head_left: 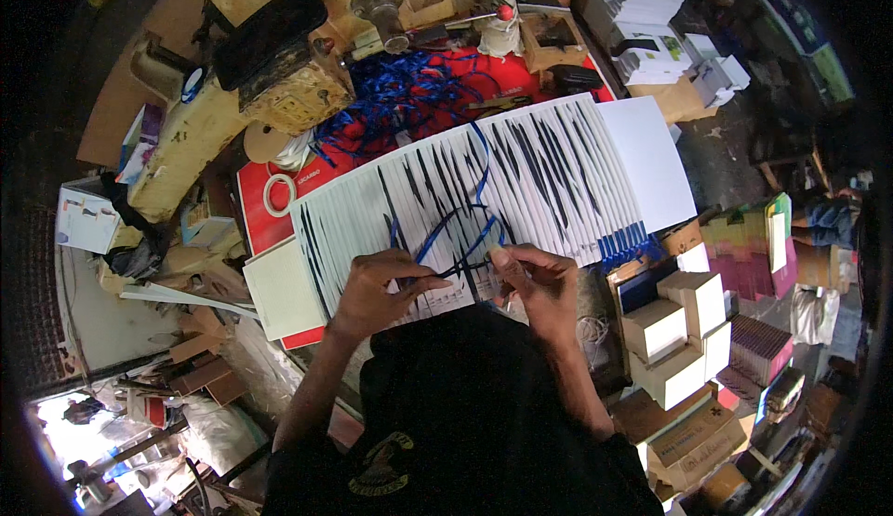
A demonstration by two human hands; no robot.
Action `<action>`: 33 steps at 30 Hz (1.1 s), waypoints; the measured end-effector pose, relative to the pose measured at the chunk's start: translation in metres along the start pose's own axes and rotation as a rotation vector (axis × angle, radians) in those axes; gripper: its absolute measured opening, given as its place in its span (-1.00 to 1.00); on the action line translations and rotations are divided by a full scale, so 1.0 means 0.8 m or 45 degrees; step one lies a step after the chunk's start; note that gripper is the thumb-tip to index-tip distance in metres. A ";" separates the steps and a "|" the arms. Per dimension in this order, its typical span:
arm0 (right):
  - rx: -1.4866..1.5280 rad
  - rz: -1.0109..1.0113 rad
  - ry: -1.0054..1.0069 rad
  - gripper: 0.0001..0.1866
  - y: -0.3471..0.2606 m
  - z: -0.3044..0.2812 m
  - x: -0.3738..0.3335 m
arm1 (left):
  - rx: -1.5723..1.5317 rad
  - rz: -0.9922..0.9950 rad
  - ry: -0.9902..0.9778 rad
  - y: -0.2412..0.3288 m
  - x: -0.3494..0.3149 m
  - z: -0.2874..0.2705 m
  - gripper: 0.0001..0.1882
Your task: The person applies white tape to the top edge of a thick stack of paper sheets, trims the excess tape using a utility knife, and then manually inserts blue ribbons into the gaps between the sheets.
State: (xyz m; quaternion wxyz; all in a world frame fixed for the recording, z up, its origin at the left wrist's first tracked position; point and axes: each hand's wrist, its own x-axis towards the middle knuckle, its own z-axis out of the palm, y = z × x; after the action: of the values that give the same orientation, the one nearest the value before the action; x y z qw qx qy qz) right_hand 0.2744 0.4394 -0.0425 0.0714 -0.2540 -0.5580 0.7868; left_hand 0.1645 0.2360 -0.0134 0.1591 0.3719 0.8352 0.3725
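- Ribbon (pixel 431 239): one, narrow, blue; looped over the booklets (pixel 446 176), between the two hands and slightly beyond their fingertips. Its far length is run away from the person, across the row to the far edge.
- Left hand (pixel 379 285): placed over the near side of the row, left of the loop. Thumb and forefinger are brought together on a dark strand, apparently part of the ribbon.
- Right hand (pixel 539 281): placed right of the loop. The ribbon appears to be pinched between thumb and forefinger; whether anything is held by the other fingers cannot be told.
- Position of note: the crossing strands are contained in the narrow gap between the hands. The far length is found ahead of that gap, nearer the right hand than the left.
- Booklets, as they seem: packed side by side in one long row. The long axis is slanted from lower left to upper right; it is crossed by the ribbon's far length.
- Ribbon ends (pixel 621 248): blue, clustered at the near edge, toward the row's right end.
- End pieces: white board (pixel 649 158) at right, cream board (pixel 282 294) at left.
- Red sheet (pixel 260 232): partly covered by the row; tape roll (pixel 269 196) laid on it, ribbon tangle (pixel 395 93) heaped beyond the booklets.
- White boxes (pixel 690 297): stacked at right, well apart from the left hand.
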 end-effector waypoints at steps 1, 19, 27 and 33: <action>-0.001 -0.023 0.082 -0.82 0.003 -0.003 0.002 | -0.049 -0.031 0.015 -0.011 -0.003 -0.003 -0.87; 0.276 -0.370 0.507 -0.80 -0.089 -0.156 -0.069 | 0.460 -0.181 0.175 -0.075 -0.013 -0.066 -0.72; 0.117 -0.168 0.406 -0.83 -0.131 -0.127 -0.114 | 0.132 0.453 0.207 0.078 0.093 0.018 -0.33; 0.235 -0.470 -0.208 -0.91 -0.149 -0.155 -0.142 | -0.751 0.527 -1.261 0.149 0.166 0.112 -0.64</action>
State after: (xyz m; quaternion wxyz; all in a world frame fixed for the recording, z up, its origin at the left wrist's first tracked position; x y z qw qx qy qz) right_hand 0.4112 0.5430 0.0720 0.1916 -0.0752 -0.5245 0.8262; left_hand 0.1840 0.4327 0.0161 0.5489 0.5957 0.4341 0.3941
